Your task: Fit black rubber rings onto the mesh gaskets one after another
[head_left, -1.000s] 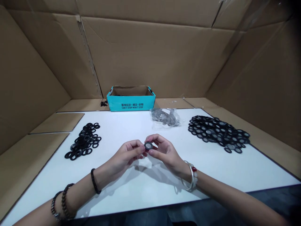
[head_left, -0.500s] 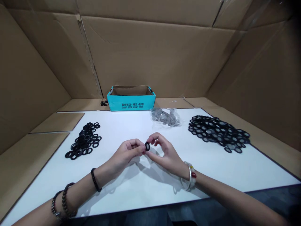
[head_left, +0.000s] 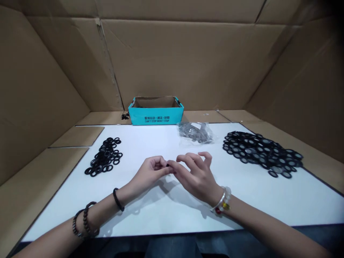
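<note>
At the middle of the white table, my left hand (head_left: pixel 153 172) pinches a black ring (head_left: pixel 168 165) between thumb and fingers. Only a small dark edge of the ring shows; the fingertips cover the rest. My right hand (head_left: pixel 197 175) is turned palm down, one fingertip pressed against the ring and the left thumb. Its other fingers are raised and spread, and its thumb is hidden. To the left of my hands lies a pile of black open rings (head_left: pixel 107 154). A larger pile of black rings with grey mesh centres (head_left: pixel 258 150) lies to the right.
A clear plastic bag of grey discs (head_left: pixel 196 132) rests beyond my hands. Behind it stands a turquoise box (head_left: pixel 156 116), with a few black rings (head_left: pixel 125 116) beside it on cardboard. Cardboard walls (head_left: pixel 174 64) enclose the table's back and sides.
My right hand has rolled over from a thumb-and-finger grip on the ring to palm down, fingers spread. The ring, face visible before, is now mostly covered. The view has shifted slightly.
</note>
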`<state>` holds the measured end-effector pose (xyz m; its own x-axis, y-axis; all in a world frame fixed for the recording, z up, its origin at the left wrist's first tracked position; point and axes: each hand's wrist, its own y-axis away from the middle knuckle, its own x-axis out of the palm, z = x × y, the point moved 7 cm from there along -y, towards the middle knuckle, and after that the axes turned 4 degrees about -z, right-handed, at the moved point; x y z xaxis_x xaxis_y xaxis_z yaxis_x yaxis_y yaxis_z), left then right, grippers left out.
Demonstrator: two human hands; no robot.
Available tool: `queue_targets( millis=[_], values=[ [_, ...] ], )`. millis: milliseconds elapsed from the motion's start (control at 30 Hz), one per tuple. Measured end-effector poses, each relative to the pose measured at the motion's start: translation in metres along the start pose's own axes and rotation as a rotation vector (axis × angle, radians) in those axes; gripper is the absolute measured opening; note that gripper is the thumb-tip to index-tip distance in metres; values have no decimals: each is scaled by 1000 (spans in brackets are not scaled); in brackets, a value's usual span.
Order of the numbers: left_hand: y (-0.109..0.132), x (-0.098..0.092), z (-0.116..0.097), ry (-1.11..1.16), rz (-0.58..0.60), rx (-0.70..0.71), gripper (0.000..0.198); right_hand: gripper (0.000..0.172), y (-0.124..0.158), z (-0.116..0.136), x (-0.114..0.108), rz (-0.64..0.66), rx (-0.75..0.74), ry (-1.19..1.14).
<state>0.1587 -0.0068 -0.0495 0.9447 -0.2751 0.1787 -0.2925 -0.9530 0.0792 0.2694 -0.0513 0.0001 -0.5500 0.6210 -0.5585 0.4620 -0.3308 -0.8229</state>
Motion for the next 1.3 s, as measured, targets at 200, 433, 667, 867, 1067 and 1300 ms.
queue_targets(
  millis=[200, 433, 667, 867, 1067, 1300],
  values=[
    [0, 5, 10, 222, 116, -78, 25, 11, 2, -14, 2, 30, 177, -263],
    [2, 5, 15, 285, 105, -120, 31, 16, 3, -16, 7, 81, 125, -317],
    [3, 3, 12, 212, 94, -128, 31, 19, 4, -6, 0, -25, 20, -209],
    [2, 2, 20, 175, 118, -170, 31, 12, 6, -7, 1, -13, -3, -238],
    [2, 1, 24, 204, 73, -206, 32, 16, 4, -16, 9, 76, 96, -384],
    [3, -4, 19, 272, -58, -221, 46, 18, 7, -34, 18, 80, 322, -531]
  ],
)
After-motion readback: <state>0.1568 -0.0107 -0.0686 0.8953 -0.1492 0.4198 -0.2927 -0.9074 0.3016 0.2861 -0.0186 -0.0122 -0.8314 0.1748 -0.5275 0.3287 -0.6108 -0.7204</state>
